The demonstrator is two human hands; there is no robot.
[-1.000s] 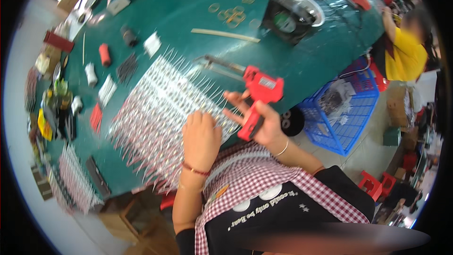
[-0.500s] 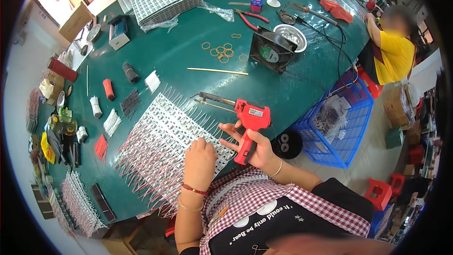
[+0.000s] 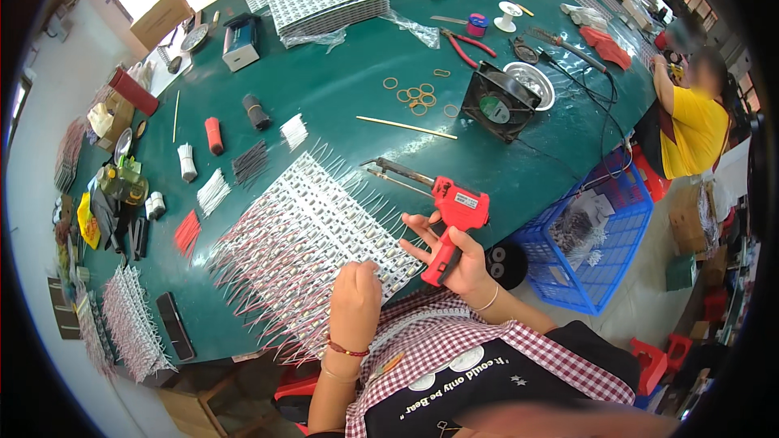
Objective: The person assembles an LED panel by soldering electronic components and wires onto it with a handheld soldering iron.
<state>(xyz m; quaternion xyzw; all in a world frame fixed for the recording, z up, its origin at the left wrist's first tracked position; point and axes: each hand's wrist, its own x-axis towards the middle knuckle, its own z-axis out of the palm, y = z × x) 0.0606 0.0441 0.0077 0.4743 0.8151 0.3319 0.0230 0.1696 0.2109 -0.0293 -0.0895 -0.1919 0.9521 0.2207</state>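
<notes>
My right hand [image 3: 469,269] holds a red soldering gun [image 3: 460,204] by its handle, between thumb and palm, with some fingers stretched out. The gun's long dark tip points left, above the upper right part of a white circuit board panel [image 3: 312,219]. Rows of small parts cover the panel, with red and white wires fringing its left side and pale wires along its upper right edge. My left hand [image 3: 355,296] is closed at the panel's near edge, its fingers curled; whatever they pinch is hidden.
Bundles of red [image 3: 187,232], white [image 3: 213,192] and black wires [image 3: 250,163] lie left of the panel. Beyond are a stick [image 3: 406,127], rubber bands [image 3: 416,97], a black fan [image 3: 497,101] and red pliers [image 3: 464,48]. A blue crate [image 3: 580,276] stands right. Two people sit around the table.
The whole view has shifted, so the table and its contents appear farther right. Both hands keep nearly the same pose relative to the panel, and the soldering gun stays in my right hand.
</notes>
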